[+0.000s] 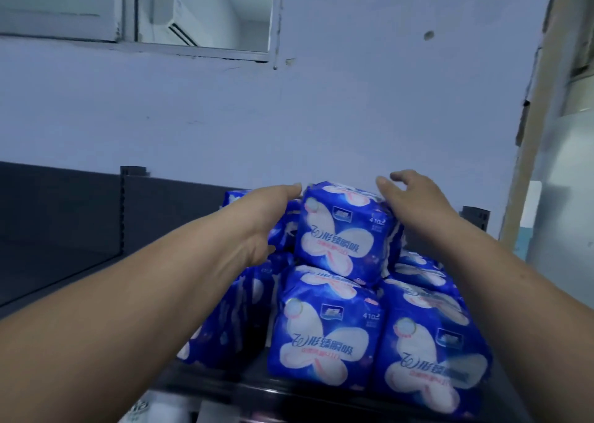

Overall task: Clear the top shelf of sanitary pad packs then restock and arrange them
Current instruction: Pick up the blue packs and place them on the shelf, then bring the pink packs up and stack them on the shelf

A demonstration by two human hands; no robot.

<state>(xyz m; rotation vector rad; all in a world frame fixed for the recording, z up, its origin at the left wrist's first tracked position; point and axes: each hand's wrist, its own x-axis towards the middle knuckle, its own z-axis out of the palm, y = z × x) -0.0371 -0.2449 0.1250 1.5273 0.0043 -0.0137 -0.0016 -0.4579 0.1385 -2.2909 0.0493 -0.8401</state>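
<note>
Several blue sanitary pad packs with white and pink print are stacked on the dark top shelf. One upper pack sits on top of the front packs. My left hand lies flat against the upper pack's left side, fingers straight. My right hand rests on its top right corner with the fingers spread and slightly bent. More packs lie behind both hands, partly hidden by my arms.
A dark back panel with slotted uprights runs behind the shelf, whose left half holds no packs. A pale wall with a window frame rises above. A door frame stands at the right. White items show below the shelf edge.
</note>
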